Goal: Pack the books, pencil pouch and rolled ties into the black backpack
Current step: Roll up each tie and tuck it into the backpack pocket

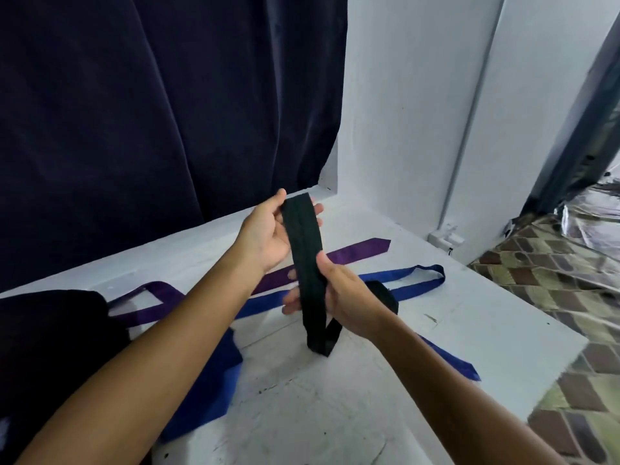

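Black backpack (50,357) at 8 o'clock, cut off by frame edge. Left hand (268,233) pinching top end of black tie (307,260); right hand (339,297) clamped on its middle, lower loop touching white table (469,330). Purple tie (359,249) and blue tie (416,280) partly hidden behind arms. Bare surface toward 4 o'clock edge.

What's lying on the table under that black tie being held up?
Under the black tie lie a purple tie and a blue tie, crossing on the white table. Hands and forearms hide where they cross.
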### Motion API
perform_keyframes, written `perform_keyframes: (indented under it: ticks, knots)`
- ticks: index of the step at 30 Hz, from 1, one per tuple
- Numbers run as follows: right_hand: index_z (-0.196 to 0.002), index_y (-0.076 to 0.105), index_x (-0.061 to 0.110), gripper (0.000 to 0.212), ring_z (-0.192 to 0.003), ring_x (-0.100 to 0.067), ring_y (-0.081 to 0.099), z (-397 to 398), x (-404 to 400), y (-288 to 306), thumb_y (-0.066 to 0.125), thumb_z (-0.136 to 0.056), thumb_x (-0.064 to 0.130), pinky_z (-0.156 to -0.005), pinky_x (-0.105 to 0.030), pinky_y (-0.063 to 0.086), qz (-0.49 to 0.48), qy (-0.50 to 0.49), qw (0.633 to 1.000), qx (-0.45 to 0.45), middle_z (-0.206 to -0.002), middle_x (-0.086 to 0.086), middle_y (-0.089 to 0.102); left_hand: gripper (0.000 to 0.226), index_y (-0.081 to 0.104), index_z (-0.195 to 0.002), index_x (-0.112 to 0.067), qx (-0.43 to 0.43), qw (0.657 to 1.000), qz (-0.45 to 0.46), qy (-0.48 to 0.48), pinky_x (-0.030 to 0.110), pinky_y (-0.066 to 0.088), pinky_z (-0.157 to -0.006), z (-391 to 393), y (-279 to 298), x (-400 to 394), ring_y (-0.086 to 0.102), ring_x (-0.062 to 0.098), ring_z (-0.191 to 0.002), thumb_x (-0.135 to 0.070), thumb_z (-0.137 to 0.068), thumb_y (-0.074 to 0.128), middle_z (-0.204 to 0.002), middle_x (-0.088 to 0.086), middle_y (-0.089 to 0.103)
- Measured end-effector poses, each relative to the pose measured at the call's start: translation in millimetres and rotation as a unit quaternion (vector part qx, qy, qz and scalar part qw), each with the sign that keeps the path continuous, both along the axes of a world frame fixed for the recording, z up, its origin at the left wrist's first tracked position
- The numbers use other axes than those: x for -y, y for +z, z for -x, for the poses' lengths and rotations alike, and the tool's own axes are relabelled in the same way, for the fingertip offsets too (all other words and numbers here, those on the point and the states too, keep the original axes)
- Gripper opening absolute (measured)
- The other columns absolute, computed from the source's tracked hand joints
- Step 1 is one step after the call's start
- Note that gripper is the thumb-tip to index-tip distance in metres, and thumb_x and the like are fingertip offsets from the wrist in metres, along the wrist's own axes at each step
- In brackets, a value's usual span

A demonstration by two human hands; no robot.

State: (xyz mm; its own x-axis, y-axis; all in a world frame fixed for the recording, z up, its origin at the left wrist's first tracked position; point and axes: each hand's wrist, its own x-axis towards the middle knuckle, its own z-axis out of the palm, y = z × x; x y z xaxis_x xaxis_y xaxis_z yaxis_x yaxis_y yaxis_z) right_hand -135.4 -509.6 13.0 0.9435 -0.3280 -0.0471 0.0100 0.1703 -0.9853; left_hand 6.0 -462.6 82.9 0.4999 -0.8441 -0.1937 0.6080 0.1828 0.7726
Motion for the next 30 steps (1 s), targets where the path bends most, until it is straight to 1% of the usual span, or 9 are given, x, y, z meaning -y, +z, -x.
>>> perform_keyframes:
  ticks: [6, 11, 13, 14, 15, 18, 22, 26, 30]
  knots:
    - [-0.097, 0.064, 0.003, 0.028, -0.074, -0.026, 0.07, 29.6, 12.8, -1.8, 0.051, -0.095, 0.027, -0.081, -0.036, 0.054, 0.004, 0.104, 0.994, -0.017, -0.082, -0.011, 0.072, 0.028, 0.046, -0.126, 0.004, -0.057, 0.982, -0.027, 0.179, 0.04, 0.058, -0.05, -85.4, -15.9, 8.7, 0.074, 0.032, -0.068, -0.008, -0.101, 0.048, -0.119, 0.03, 0.062]
    - [-0.085, 0.073, 0.011, 0.027, -0.059, -0.022, 0.067, 63.0, 44.0, 5.0, 0.074, -0.081, 0.038, -0.069, -0.035, 0.054, -0.003, 0.113, 0.993, -0.019, -0.068, -0.012, 0.071, 0.014, 0.056, -0.096, 0.0, 0.123, 0.946, -0.246, 0.173, 0.039, 0.059, -0.054, -129.6, -33.2, -21.0, 0.073, 0.03, -0.079, -0.014, -0.099, 0.053, -0.108, 0.024, 0.068]
    - [-0.084, 0.073, 0.01, 0.032, -0.055, -0.022, 0.066, 67.4, 52.5, 9.0, 0.079, -0.075, 0.04, -0.066, -0.035, 0.055, -0.022, 0.102, 0.994, -0.013, -0.064, -0.012, 0.069, 0.04, 0.063, -0.09, 0.002, 0.397, 0.799, -0.443, 0.082, 0.036, 0.059, -0.055, -124.6, -36.3, -29.7, 0.071, 0.027, -0.061, -0.035, -0.099, 0.053, -0.084, 0.02, 0.072]
    - [-0.084, 0.073, 0.008, 0.032, -0.054, -0.021, 0.066, 67.0, 55.2, 12.6, 0.08, -0.075, 0.038, -0.063, -0.034, 0.055, -0.031, 0.098, 0.995, -0.007, -0.063, -0.012, 0.068, 0.049, 0.066, -0.086, 0.001, 0.523, 0.693, -0.492, 0.067, 0.036, 0.059, -0.062, -114.9, -34.2, -29.5, 0.07, 0.027, -0.06, -0.044, -0.097, 0.051, -0.075, 0.015, 0.072]
    - [-0.085, 0.073, 0.006, 0.031, -0.053, -0.021, 0.066, 65.1, 55.8, 17.9, 0.08, -0.076, 0.035, -0.061, -0.032, 0.056, -0.041, 0.098, 0.994, 0.0, -0.063, -0.012, 0.068, 0.051, 0.068, -0.082, -0.003, 0.6, 0.646, -0.466, 0.075, 0.037, 0.059, -0.069, -98.9, -30.9, -26.6, 0.07, 0.025, -0.063, -0.048, -0.096, 0.051, -0.072, 0.011, 0.072]
    - [-0.087, 0.072, 0.003, 0.02, -0.054, -0.019, 0.065, 52.7, 50.7, 36.1, 0.072, -0.083, 0.022, -0.059, -0.032, 0.056, -0.066, 0.111, 0.992, 0.009, -0.065, -0.012, 0.068, 0.045, 0.071, -0.078, -0.017, 0.549, 0.813, -0.189, -0.041, 0.031, 0.053, -0.082, -18.1, -24.0, -13.6, 0.068, 0.012, -0.083, -0.04, -0.102, 0.042, -0.084, 0.001, 0.073]
    - [-0.087, 0.071, 0.0, 0.018, -0.059, -0.027, 0.065, 45.5, 44.2, 52.9, 0.06, -0.088, 0.014, -0.056, -0.031, 0.057, -0.048, 0.091, 0.995, -0.012, -0.067, -0.016, 0.067, 0.078, 0.054, -0.041, -0.022, 0.361, 0.9, -0.112, -0.219, 0.02, 0.047, -0.059, 53.8, -34.7, -0.7, 0.055, 0.011, -0.051, -0.052, -0.102, 0.016, -0.05, 0.001, 0.058]
    - [-0.085, 0.071, 0.0, 0.014, -0.055, -0.022, 0.066, 61.0, 49.5, 53.7, 0.064, -0.086, 0.011, -0.055, -0.029, 0.057, -0.016, 0.081, 0.995, -0.054, -0.067, -0.015, 0.067, 0.074, 0.045, -0.055, -0.011, 0.362, 0.914, -0.109, -0.15, 0.022, 0.027, -0.04, 33.8, -49.3, 9.0, 0.034, 0.015, -0.04, -0.064, -0.096, 0.013, -0.05, 0.008, 0.042]
    - [-0.082, 0.07, 0.001, 0.009, -0.053, -0.02, 0.065, 76.9, 55.8, 43.3, 0.066, -0.085, 0.008, -0.057, -0.028, 0.056, 0.009, 0.095, 0.99, -0.106, -0.064, -0.013, 0.066, 0.076, 0.036, -0.052, -0.011, 0.539, 0.83, -0.128, -0.066, 0.023, 0.027, -0.045, -19.3, -41.9, 8.2, 0.031, 0.008, -0.04, -0.06, -0.097, 0.0, -0.043, -0.002, 0.031]
